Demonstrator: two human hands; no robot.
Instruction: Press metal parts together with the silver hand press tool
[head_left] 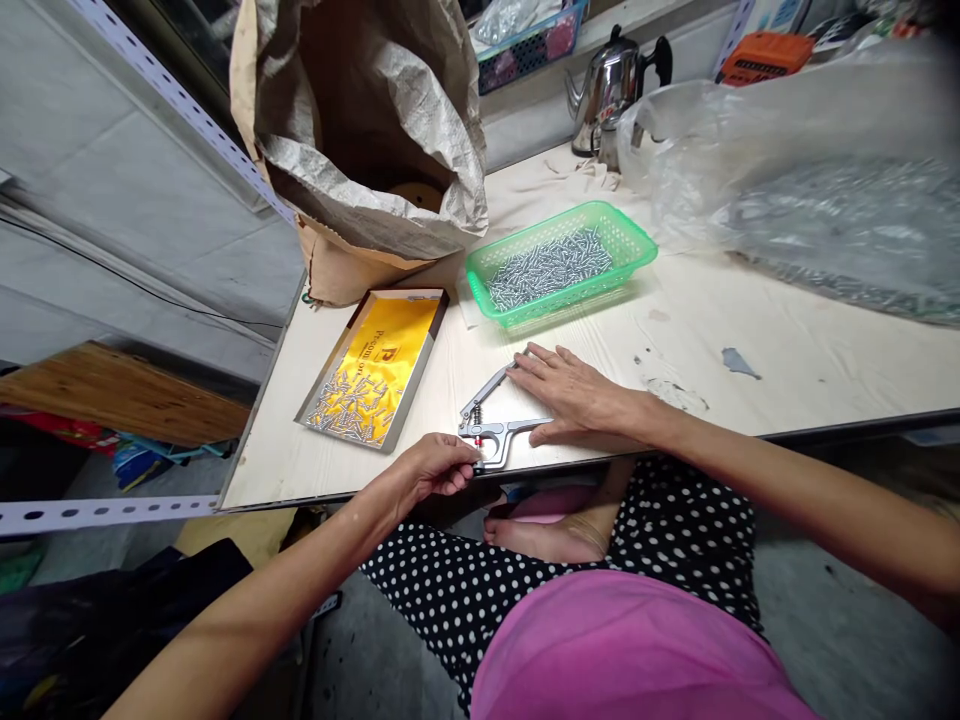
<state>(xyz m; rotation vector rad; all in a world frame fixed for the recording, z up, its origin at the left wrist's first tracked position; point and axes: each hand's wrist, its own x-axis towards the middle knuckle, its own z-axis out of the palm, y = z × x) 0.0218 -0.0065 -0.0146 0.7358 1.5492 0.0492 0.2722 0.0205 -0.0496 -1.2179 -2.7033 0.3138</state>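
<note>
A metal hand press tool point(489, 418) with two handles lies near the front edge of the pale table point(787, 350). My right hand point(574, 392) rests over its handles, fingers spread and laid flat on them. My left hand point(433, 467) is at the tool's jaw end, fingertips pinched together on something small I cannot make out. A yellow box lid point(373, 368) with several small metal pieces lies to the left. A green basket point(559, 262) full of small metal parts stands behind the tool.
A large brown paper sack point(360, 150) stands at the back left. A clear plastic bag point(810, 180) of metal parts fills the right side. A steel kettle point(611, 85) is behind. A perforated metal shelf rail point(105, 512) runs at the lower left.
</note>
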